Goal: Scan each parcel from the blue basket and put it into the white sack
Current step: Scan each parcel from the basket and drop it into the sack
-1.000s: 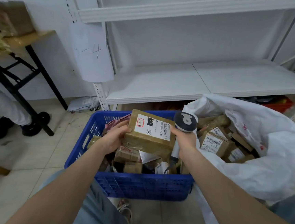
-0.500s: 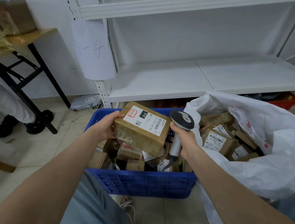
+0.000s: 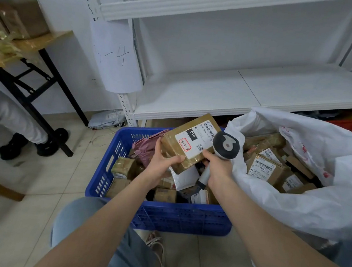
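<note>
here, parcel point(image 3: 188, 142) gripped by left hand point(image 3: 161, 164), beside scanner point(image 3: 224, 148)

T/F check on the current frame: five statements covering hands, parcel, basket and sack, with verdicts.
1. The left hand holds a brown parcel over the blue basket. True.
2. The right hand is empty. False: it grips a scanner.
3. The white sack holds no parcels. False: several labelled boxes lie in it.
4. The sack stands to the right of the basket. True.
5. The held parcel's label faces up towards the camera. True.
</note>
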### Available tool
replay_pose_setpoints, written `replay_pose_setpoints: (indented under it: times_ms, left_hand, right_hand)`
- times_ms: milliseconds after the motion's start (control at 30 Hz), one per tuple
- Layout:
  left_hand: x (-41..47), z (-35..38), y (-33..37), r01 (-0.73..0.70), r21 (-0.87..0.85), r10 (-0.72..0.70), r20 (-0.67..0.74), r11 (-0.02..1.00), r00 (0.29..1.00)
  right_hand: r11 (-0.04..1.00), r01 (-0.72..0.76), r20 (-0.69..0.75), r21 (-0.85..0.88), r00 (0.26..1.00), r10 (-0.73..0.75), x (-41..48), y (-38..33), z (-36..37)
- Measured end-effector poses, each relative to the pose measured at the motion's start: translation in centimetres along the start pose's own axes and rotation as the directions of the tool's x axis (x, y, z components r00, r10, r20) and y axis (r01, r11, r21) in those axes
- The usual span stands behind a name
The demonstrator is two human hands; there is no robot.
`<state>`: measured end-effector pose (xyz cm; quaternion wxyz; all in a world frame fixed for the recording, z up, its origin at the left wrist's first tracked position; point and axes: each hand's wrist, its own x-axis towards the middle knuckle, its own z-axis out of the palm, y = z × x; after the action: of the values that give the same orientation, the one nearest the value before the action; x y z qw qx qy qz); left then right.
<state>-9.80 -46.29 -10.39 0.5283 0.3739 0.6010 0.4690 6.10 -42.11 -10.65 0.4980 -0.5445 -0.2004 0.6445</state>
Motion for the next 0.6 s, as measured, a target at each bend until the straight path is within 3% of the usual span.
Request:
replay_pose_setpoints:
  times_ms: [167,367,467,600]
  left_hand:
    - [0.3,-1.0,1.0,0.136,0.032,-0.133,-0.072,0.99,0.989]
    - [1.0,-2.9,0.8,0.298,0.085,-0.302,0.037,0.951,0.953]
    - [1.1,-3.2,0.5,0.303,0.068,-0.309,0.093,0.95,0.947]
    - [1.5,-3.0,-0.8,0.253,-0.048,-0.255,-0.018,0.966,0.967]
  right_hand:
    - [0.983,0.044,0.009,-0.178,0.999,-0.044,0.2,-0.6,-0.6]
    - [0.909,0.18,0.138,-0.375,0.981,-0.138,-0.9,-1.3,-0.7]
    - [0.884,0.209,0.188,-0.418,0.972,-0.14,-1.5,-1.7,-0.8]
    - [0.864,0.247,0.16,-0.438,0.968,-0.196,-2.7,-1.8,-1.3]
